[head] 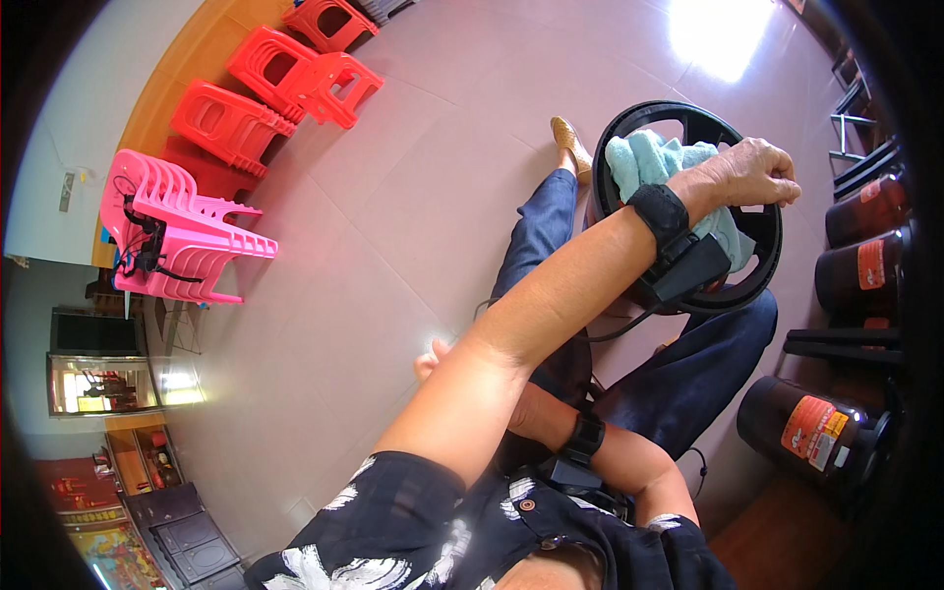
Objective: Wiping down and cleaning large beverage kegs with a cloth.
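Note:
My left hand reaches across to the right, over a round black frame with openings inside its rim. Its fingers are loosely curled in and nothing shows between them. A light blue-green towel lies bunched on the frame, partly behind my left wrist. My right hand passes under my left arm. Only some fingertips stick out, the rest is hidden by the forearm. Black wristbands sit on both wrists, the left one and the right one. A black box-shaped device with a cable hangs by the left wristband.
Stacked red plastic stools and pink plastic chairs stand along the wall at left. Black cables hang on the pink stack. Several dark jars with orange labels line the right side. A cabinet is at lower left.

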The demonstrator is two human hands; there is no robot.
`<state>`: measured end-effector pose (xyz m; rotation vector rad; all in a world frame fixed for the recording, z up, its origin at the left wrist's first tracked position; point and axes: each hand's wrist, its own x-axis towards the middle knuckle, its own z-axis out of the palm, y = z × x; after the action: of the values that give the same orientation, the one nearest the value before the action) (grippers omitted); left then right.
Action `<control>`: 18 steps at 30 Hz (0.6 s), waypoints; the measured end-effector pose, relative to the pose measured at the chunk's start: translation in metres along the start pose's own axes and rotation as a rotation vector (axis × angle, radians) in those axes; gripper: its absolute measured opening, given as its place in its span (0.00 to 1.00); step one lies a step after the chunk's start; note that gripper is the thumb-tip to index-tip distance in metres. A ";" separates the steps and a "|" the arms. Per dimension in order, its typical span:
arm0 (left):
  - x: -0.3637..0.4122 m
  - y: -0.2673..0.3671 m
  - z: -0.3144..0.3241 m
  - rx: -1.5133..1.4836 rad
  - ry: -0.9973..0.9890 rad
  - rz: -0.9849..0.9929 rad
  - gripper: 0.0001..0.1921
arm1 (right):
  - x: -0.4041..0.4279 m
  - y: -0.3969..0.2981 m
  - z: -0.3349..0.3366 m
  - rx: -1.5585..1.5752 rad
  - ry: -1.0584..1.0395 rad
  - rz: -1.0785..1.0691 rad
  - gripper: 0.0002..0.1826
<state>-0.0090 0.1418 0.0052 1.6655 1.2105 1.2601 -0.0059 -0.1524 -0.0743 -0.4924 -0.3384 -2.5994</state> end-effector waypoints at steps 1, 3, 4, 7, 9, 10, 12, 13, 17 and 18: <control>-0.001 0.001 0.000 -0.010 -0.002 0.009 0.14 | 0.001 0.000 -0.001 0.049 -0.044 -0.018 0.19; -0.002 0.003 -0.003 -0.021 -0.003 0.017 0.14 | 0.008 0.002 0.002 0.001 -0.074 -0.100 0.18; -0.003 0.003 -0.005 0.023 -0.003 0.034 0.14 | 0.011 0.003 0.004 -0.047 -0.104 -0.183 0.16; -0.003 0.004 -0.005 0.051 -0.015 0.044 0.15 | 0.008 0.000 0.009 -0.047 -0.131 -0.134 0.16; -0.003 0.005 -0.004 0.038 -0.024 0.036 0.15 | 0.006 0.002 -0.004 -0.181 -0.081 -0.187 0.17; -0.003 0.006 -0.003 0.045 -0.022 0.034 0.15 | 0.005 0.003 -0.008 -0.315 -0.031 -0.237 0.17; -0.003 0.006 -0.004 0.052 -0.017 0.033 0.15 | 0.004 0.000 -0.005 -0.249 -0.014 -0.152 0.17; -0.003 0.005 -0.004 0.061 -0.011 0.033 0.15 | 0.004 0.000 0.001 -0.183 0.005 -0.069 0.18; 0.000 0.006 -0.004 -0.003 -0.011 0.065 0.16 | -0.013 0.007 0.013 -0.273 0.414 -0.096 0.16; 0.002 0.008 -0.004 0.070 0.011 0.101 0.16 | -0.028 0.009 -0.010 -0.241 0.496 -0.089 0.15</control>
<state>-0.0108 0.1412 0.0148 1.7925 1.2021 1.3023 0.0192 -0.1521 -0.0933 0.1033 0.1232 -2.7478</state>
